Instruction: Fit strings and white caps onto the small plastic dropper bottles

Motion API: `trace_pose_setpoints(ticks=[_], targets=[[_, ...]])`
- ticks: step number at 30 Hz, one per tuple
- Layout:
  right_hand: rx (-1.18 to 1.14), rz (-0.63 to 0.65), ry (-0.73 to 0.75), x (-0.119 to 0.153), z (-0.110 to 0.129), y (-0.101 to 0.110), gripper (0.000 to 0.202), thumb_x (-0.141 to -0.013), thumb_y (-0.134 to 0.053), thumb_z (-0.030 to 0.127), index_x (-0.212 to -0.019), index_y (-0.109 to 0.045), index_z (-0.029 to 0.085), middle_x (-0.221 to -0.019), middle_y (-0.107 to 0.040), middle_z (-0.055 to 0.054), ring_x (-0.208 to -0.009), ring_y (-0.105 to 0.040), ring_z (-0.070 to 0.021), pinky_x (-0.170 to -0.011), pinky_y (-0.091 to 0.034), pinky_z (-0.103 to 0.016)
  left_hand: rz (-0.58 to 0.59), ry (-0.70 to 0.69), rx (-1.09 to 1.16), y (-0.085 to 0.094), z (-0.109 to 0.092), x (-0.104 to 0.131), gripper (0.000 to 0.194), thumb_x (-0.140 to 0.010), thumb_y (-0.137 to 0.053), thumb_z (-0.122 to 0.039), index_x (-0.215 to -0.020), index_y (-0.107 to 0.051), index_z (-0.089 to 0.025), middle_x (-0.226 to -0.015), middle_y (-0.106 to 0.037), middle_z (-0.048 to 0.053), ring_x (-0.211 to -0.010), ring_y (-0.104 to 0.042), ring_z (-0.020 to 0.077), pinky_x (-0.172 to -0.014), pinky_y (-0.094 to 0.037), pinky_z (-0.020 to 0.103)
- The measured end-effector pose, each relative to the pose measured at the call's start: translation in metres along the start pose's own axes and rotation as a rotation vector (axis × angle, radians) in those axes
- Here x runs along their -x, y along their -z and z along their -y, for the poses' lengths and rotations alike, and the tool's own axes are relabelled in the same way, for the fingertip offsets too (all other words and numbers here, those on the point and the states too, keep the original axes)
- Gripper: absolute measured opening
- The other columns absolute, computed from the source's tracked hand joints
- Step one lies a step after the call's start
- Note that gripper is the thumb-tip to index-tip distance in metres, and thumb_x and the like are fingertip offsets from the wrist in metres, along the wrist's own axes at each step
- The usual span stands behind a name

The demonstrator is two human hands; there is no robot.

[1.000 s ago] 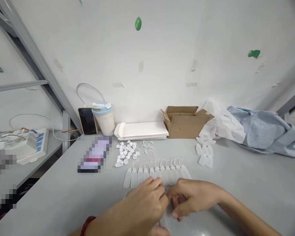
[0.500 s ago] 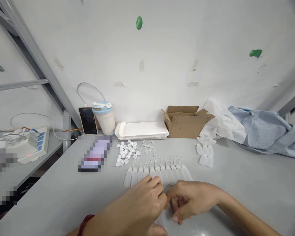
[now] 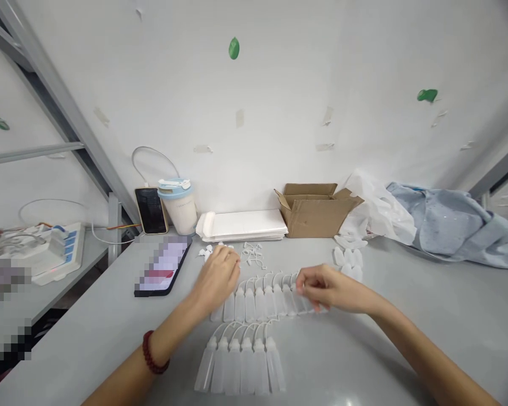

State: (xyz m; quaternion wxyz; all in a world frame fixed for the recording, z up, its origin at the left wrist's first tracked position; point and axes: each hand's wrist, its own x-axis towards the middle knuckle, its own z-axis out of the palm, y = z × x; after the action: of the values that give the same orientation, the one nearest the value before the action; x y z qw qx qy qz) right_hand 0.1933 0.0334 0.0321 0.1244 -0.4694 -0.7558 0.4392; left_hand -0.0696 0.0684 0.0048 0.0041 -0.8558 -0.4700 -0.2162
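My left hand reaches over the pile of small white caps, its fingers bent together and their tips partly hidden. My right hand hovers at the right end of the back row of translucent squeeze bottles. Its fingers are curled with thumb near the index finger; whatever they may hold is hidden. Each bottle has a thin curved white tail at its neck. A front row of similar bottles lies closer to me, untouched by either hand. Loose thin white pieces lie right of the caps.
Several flat white pieces lie at right. Along the wall stand an upright phone, a lidded cup, stacked white packets, a cardboard box, a plastic bag and blue cloth. Another phone lies left.
My left hand has moved from the front of the table forward and left to the caps. My right hand has moved forward and slightly right. The front row of bottles is now uncovered.
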Motion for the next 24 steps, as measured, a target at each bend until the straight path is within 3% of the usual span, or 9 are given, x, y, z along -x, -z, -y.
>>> trace_pose_setpoints(ticks=[4,8,16,24], targets=[[0.577,-0.402,-0.157,-0.006,-0.010,0.016,0.019,-0.087,-0.037,0.020,-0.081,-0.056,0.018,-0.064,-0.063,-0.001,-0.057,-0.056,-0.0130,-0.051,-0.036,-0.021,-0.037,0.078,-0.044,-0.007,0.024,-0.003,0.026,-0.085,-0.036,-0.011,-0.090,-0.062,-0.011,-0.097,-0.059,0.013,-0.097,-0.048,0.0270,-0.084,-0.043,0.042],[0.785,-0.571,-0.331,-0.008,-0.023,0.031,0.020,-0.083,-0.036,0.010,-0.086,-0.056,0.014,-0.086,-0.064,-0.012,-0.073,-0.059,-0.0218,-0.052,-0.028,-0.027,-0.030,0.091,-0.058,-0.010,0.027,-0.003,0.028,-0.083,-0.038,-0.011,-0.095,-0.063,-0.015,-0.096,-0.060,0.011,-0.095,-0.049,0.0263,-0.082,-0.044,0.042],[0.889,-0.526,-0.590,0.005,-0.034,0.056,0.024,-0.081,-0.036,0.011,-0.092,-0.058,0.013,-0.083,-0.063,-0.014,-0.073,-0.060,-0.0255,-0.051,-0.028,-0.028,0.009,0.080,-0.021,-0.014,0.026,-0.004,0.027,-0.084,-0.038,-0.013,-0.096,-0.062,-0.014,-0.093,-0.063,0.009,-0.094,-0.050,0.0251,-0.083,-0.044,0.039],[0.881,-0.419,-0.599,0.007,-0.039,0.055,0.024,-0.080,-0.043,0.018,-0.097,-0.060,0.015,-0.088,-0.062,-0.012,-0.078,-0.061,-0.0256,-0.055,-0.033,-0.027,-0.042,0.129,0.037,-0.009,0.021,-0.005,0.026,-0.086,-0.037,-0.014,-0.096,-0.061,-0.014,-0.095,-0.063,0.010,-0.096,-0.051,0.0254,-0.083,-0.044,0.040]])
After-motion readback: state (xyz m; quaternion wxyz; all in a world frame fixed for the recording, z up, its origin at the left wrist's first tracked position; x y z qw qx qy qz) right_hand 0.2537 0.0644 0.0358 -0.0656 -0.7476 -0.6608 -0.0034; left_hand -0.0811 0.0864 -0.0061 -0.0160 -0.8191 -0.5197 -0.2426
